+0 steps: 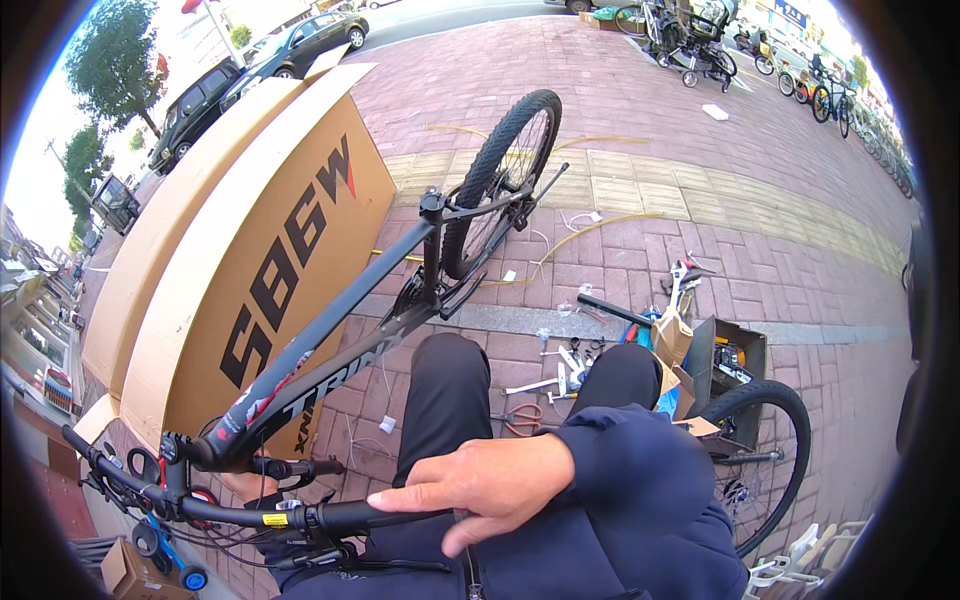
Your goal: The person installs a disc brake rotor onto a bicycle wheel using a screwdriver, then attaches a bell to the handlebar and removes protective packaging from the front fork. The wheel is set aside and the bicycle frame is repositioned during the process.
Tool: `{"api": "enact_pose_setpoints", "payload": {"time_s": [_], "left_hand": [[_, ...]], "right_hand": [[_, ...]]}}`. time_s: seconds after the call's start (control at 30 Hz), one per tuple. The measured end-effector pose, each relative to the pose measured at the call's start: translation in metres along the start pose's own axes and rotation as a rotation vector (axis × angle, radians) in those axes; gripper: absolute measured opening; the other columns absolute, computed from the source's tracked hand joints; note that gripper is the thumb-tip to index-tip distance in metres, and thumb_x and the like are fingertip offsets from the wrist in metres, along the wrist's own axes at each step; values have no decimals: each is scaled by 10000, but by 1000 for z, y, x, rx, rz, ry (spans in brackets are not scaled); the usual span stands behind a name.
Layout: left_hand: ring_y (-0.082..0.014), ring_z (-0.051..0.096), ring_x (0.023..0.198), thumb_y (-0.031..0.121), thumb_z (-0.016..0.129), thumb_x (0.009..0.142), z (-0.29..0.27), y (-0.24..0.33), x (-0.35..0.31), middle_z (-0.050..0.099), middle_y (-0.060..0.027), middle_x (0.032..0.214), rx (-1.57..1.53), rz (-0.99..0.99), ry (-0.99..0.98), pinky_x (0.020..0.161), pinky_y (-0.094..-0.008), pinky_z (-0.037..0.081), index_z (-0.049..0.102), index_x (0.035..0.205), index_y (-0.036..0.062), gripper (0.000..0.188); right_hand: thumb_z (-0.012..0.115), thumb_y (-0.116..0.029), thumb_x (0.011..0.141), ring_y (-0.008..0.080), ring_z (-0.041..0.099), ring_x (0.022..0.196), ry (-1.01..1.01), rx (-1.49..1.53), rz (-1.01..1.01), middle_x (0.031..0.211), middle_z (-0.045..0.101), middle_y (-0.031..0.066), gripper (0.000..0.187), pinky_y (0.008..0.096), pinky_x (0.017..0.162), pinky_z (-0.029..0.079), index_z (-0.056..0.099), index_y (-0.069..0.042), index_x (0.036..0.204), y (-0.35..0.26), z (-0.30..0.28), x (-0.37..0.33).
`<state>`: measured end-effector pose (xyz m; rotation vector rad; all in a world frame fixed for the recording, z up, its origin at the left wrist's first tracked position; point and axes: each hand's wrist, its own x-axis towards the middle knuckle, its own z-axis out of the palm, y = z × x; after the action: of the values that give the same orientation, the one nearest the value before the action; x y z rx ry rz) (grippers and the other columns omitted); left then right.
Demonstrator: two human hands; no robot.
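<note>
A dark bicycle frame (335,300) stretches from the lower left to its rear wheel (505,185) farther off. Across the lower left runs its black handlebar (235,514), with cables and levers around it. My right hand (490,487) is over the right end of the bar, fingers stretched out and thumb apart. Its fingertips touch or nearly touch the black grip (370,515). My left hand (252,485) shows only in part behind the handlebar, beside the fork (305,470); its fingers are mostly hidden. A separate wheel (800,430) stands at my right.
Big cardboard boxes (270,260) stand left of the frame. Beyond my knees, pliers (520,420), small parts (572,370) and an open toolbox (735,350) lie on brick paving. A blue-wheeled cart (165,550) is at lower left. Parked cars (290,50) and bicycles (830,100) line the background.
</note>
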<state>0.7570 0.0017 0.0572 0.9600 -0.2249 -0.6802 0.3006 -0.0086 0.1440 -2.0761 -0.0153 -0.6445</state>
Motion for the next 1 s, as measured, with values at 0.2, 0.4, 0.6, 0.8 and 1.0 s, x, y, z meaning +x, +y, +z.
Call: {"api": "enact_pose_setpoints", "payload": {"time_s": [0.2,0.4,0.6,0.8,1.0], "left_hand": [[-202,672,666,524,501,1001,-28,39,-5,721,-148,963,83,-6,-16,543,-279,553,639,1152,34,530],[-203,670,661,526,503,999,-63,76,5,720,-144,954,216,-47,64,542,-282,554,640,1144,38,527],[-204,668,656,528,506,996,-90,90,19,719,-141,944,288,-132,183,541,-285,555,642,1135,42,523],[-204,666,652,531,508,993,-98,83,21,719,-137,935,344,-200,289,540,-287,556,643,1126,46,520],[-205,664,647,533,510,990,-80,65,36,718,-134,925,423,-278,362,539,-290,557,644,1118,51,517]], "right_hand": [[726,-142,842,465,630,871,235,-53,-71,873,626,251,458,504,780,513,560,36,1230,-23,12,78],[747,-284,918,396,646,933,37,38,-478,1019,652,222,558,445,780,531,541,20,1337,-5,13,99],[753,-353,877,379,721,929,387,-365,498,992,746,203,421,428,837,567,730,-28,1145,194,-116,-27],[750,-395,863,437,706,987,442,-673,1268,1010,726,278,437,496,894,565,765,27,976,380,-207,-125],[726,-302,881,434,600,1235,523,-731,1430,1380,578,280,586,501,1018,510,571,11,1352,473,-272,-126]]}}
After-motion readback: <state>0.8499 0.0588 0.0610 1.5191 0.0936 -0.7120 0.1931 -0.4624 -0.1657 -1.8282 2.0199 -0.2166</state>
